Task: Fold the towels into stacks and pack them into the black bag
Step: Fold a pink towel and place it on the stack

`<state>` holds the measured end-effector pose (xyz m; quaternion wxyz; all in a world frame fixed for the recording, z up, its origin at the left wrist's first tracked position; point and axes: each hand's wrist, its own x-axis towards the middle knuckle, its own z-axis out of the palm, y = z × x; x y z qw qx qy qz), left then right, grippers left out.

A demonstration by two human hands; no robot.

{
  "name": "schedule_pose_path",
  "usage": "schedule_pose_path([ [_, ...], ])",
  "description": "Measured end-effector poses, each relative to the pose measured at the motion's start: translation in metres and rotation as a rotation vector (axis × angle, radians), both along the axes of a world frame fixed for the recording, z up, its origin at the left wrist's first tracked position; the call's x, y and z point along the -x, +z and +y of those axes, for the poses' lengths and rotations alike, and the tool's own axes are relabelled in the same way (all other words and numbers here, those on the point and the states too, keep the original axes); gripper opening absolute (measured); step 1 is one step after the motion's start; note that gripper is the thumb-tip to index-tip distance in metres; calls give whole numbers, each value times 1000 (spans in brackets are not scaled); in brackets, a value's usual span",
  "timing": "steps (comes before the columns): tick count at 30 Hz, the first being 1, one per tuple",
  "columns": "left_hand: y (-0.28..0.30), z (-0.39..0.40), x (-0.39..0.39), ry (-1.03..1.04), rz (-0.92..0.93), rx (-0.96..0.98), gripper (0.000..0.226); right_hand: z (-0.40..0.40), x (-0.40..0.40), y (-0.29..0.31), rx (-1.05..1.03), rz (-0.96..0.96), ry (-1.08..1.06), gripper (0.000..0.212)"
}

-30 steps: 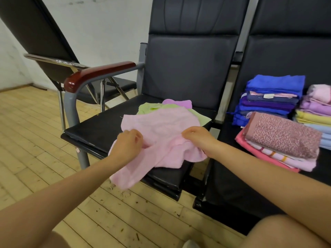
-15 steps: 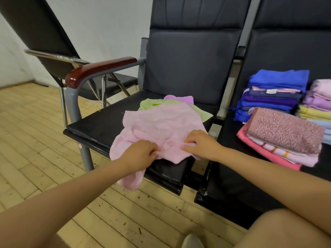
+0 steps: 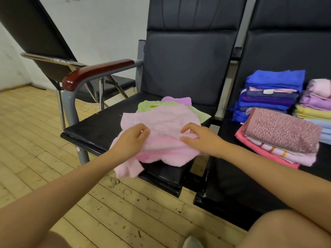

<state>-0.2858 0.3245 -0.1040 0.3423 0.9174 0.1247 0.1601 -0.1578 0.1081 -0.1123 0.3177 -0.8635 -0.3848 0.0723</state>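
Observation:
A light pink towel (image 3: 166, 122) lies crumpled on the black chair seat (image 3: 100, 126), one corner hanging over the front edge. My left hand (image 3: 133, 140) pinches its near left part with curled fingers. My right hand (image 3: 202, 138) pinches a fold at its near right between thumb and forefinger. Under the pink towel lie a green towel (image 3: 148, 105) and a purple towel (image 3: 177, 100). The black bag is not in view.
On the neighbouring seat at the right stand folded stacks: a blue and purple stack (image 3: 272, 86), a speckled pink stack (image 3: 281, 135) and a pastel stack (image 3: 317, 104). A wooden armrest (image 3: 93, 72) borders the seat's left side. Another chair (image 3: 44, 43) stands behind, on the wooden floor (image 3: 35, 140).
Both hands have drawn the hanging near part of the pink towel up onto the seat, and less cloth dangles over the front edge. The hands moved slightly away from me.

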Motion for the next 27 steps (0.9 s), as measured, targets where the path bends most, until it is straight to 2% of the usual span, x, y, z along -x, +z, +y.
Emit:
schedule_pose_path([
  [2, 2, 10, 1, -22, 34, -297, 31, -7, -1, 8, 135, -160, 74, 37],
  [4, 2, 20, 2, -46, 85, -537, 48, -8, -2, 12, 122, -187, 121, 33],
  [5, 3, 25, 1, -57, 87, -548, 50, -8, -2, 13, 63, -145, 126, 24],
  [7, 5, 37, 0, -77, 89, -434, 46, -7, -7, 15, -33, -71, 109, 14],
  [12, 0, 68, 4, -48, 179, -280, 32, -9, -26, 16, 3, -64, 64, 37],
  [17, -8, 82, -4, 19, 135, -222, 19, -3, -48, 15, 81, -51, -15, 37],
  [23, 0, 95, -39, 155, 6, -249, 28, 24, -92, 41, -259, 44, -254, 42],
  [27, -2, 98, -70, 143, -7, -220, 23, 42, -128, 56, -276, -30, -341, 29],
])
